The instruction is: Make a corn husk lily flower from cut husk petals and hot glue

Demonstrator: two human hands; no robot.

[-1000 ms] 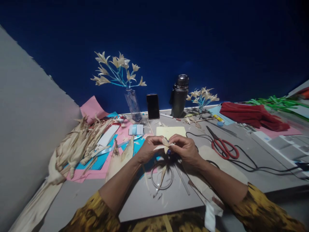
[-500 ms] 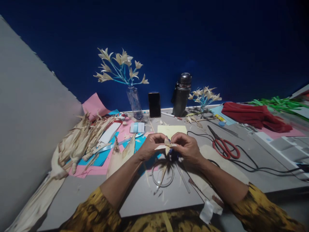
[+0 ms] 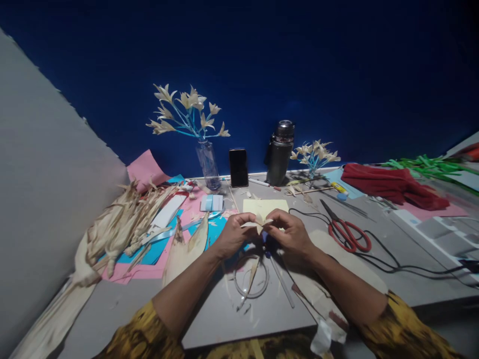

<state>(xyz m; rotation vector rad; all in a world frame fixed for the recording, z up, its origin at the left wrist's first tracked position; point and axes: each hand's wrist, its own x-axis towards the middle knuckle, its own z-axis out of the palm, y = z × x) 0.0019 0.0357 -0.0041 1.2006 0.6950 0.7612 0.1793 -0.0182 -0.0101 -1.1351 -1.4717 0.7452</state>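
Between my hands, above the middle of the table, is a small cream husk flower point(image 3: 259, 225) with pointed petals. My left hand point(image 3: 239, 233) pinches its left side between thumb and forefinger. From the other side, my right hand point(image 3: 288, 230) pinches the right petals, fingers curled. Something dark blue, partly hidden by my right hand, shows just under the flower. Below on the table lie a coil of pale wire point(image 3: 251, 294) with a strip of husk across it, and a thin grey stick point(image 3: 283, 284). Behind my hands lies a yellow paper pad point(image 3: 266, 205).
Dried corn husks point(image 3: 112, 229) pile up at left on pink and blue paper. Along the wall stand a glass vase point(image 3: 208, 167) of husk flowers, a phone point(image 3: 238, 168) and a thermos point(image 3: 280, 154). Red-handled scissors point(image 3: 350, 234), black cable and a red cloth point(image 3: 389, 184) lie at right.
The flower's petals have been drawn closer together and tilted between my fingertips; they were spread wider before. Both hands stay in nearly the same place. The view has tipped up slightly.
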